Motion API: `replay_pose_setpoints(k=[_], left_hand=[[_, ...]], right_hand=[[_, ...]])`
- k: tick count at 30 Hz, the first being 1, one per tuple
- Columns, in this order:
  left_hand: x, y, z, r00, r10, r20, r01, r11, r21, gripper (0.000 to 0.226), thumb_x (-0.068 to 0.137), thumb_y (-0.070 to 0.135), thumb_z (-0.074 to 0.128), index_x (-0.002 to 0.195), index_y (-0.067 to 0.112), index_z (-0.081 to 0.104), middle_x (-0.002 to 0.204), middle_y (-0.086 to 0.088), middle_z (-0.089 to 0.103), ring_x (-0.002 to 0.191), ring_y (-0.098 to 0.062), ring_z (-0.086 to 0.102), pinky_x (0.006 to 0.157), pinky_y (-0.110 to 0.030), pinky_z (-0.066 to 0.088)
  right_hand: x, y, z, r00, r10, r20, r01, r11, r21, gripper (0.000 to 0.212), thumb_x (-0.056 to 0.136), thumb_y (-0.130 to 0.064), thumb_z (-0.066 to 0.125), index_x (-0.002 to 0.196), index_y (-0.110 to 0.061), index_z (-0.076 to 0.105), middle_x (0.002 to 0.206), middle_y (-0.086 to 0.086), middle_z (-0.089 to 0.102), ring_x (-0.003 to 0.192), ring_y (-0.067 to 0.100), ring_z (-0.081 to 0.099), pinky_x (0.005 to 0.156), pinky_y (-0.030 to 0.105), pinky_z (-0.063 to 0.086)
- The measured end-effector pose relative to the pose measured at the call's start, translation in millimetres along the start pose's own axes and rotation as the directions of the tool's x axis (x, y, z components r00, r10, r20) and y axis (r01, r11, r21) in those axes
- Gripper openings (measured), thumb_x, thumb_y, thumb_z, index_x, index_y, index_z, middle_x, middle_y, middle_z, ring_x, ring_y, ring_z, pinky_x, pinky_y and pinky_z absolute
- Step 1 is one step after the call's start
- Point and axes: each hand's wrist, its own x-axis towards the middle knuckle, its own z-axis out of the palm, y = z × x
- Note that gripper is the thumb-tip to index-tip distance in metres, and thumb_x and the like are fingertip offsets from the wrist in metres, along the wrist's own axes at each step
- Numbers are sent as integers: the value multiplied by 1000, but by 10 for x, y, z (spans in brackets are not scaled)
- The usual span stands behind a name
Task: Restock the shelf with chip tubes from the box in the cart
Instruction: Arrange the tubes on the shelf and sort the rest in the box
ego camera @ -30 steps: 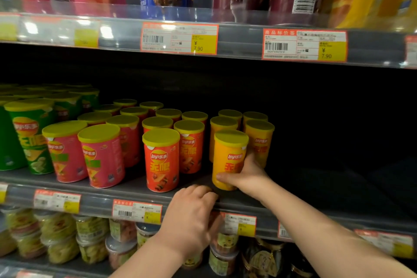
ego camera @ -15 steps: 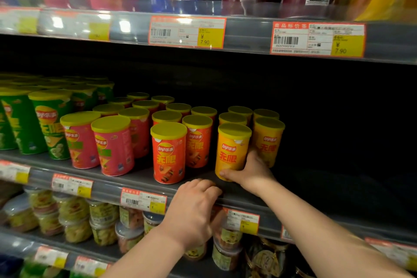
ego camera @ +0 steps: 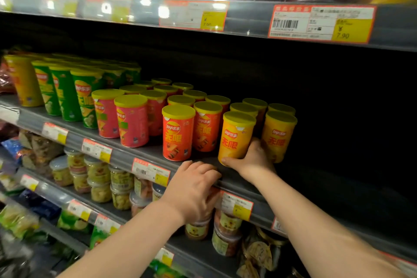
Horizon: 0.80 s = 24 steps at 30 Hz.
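Observation:
Short chip tubes with yellow lids stand in rows on the grey middle shelf [ego camera: 239, 184]: green ones [ego camera: 86, 99] at the left, pink ones [ego camera: 132, 122], red ones [ego camera: 178, 134], then yellow ones. My right hand [ego camera: 250, 160] is wrapped around the base of the front yellow tube [ego camera: 235, 137], which stands upright at the shelf's front edge. Another yellow tube [ego camera: 278, 136] stands just right of it. My left hand [ego camera: 194, 189] rests curled over the shelf's front lip, just below the red tube. The box and cart are out of view.
Right of the yellow tubes the shelf is dark and bare. The upper shelf [ego camera: 248, 18] carries tall packs and price tags. Below, clear tubs of snacks [ego camera: 99, 185] and bags fill the lower shelves.
The view has swung to the left, so the tubes sit further right in frame. Both hands keep their places, the right on the yellow tube, the left on the shelf lip.

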Motion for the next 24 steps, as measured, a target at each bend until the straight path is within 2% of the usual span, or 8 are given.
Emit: replay_pose_setpoints(k=[3,6,8,11,14,16,19,24], left_hand=[[-17,80,-49,999,-47,-1,47,999,22,50,73,50,38,100,22,71,100,5,69,91,-18,67,91,-29,38],[-66,104,-37,989,-109,95,103,992,68,57,91,48,39,142,23,37,143,4,40,134,-19,34,115,-33,12],[-99,103,-51,980,-144,139,133,987,90,64,93,47,43,149,25,21,151,5,26,142,-17,18,117,-33,1],[-200,87,-102,975,-161,152,153,986,64,70,92,48,46,151,25,15,155,3,19,145,-19,9,117,-33,4],[-374,30,-121,980,-154,129,153,988,21,72,90,44,50,151,25,16,158,2,14,146,-20,6,117,-33,6],[-526,-11,-136,978,-163,128,163,987,13,69,89,42,50,150,26,21,158,0,16,145,-21,9,118,-35,8],[-816,-104,-202,970,-173,171,169,985,40,65,85,41,42,146,21,31,153,-3,28,141,-23,21,114,-36,18],[-1508,-361,-257,933,-254,254,240,967,84,47,89,45,46,127,18,46,135,0,42,127,-24,37,105,-35,30]], right_hand=[[9,6,-14,1000,-2,17,2,1000,2,81,69,-44,80,131,-14,37,133,8,49,120,29,52,89,34,44],[-7,5,-37,998,21,52,-20,1000,-8,80,73,-43,77,134,-11,35,137,10,46,123,30,49,87,33,43],[-48,-3,-64,997,32,63,-34,999,28,80,75,-41,76,136,-12,33,139,9,44,125,30,48,88,33,43],[-181,23,-95,998,9,68,-11,999,33,79,78,-43,72,138,-15,29,140,9,43,124,30,48,94,37,44],[-439,35,-90,990,-140,-11,138,984,-114,60,83,-43,65,131,-19,37,133,6,47,119,28,51,94,40,46],[-661,-24,-46,955,-294,-29,276,924,-266,46,87,-42,59,126,-23,44,129,2,47,118,26,49,97,39,43],[-995,-168,145,883,-458,101,463,817,-344,36,90,-41,52,124,-29,48,127,-4,47,121,21,43,100,34,34],[-1481,-390,696,802,-473,365,594,698,-399,31,88,-40,49,114,-24,53,119,-1,53,115,25,47,94,36,37]])
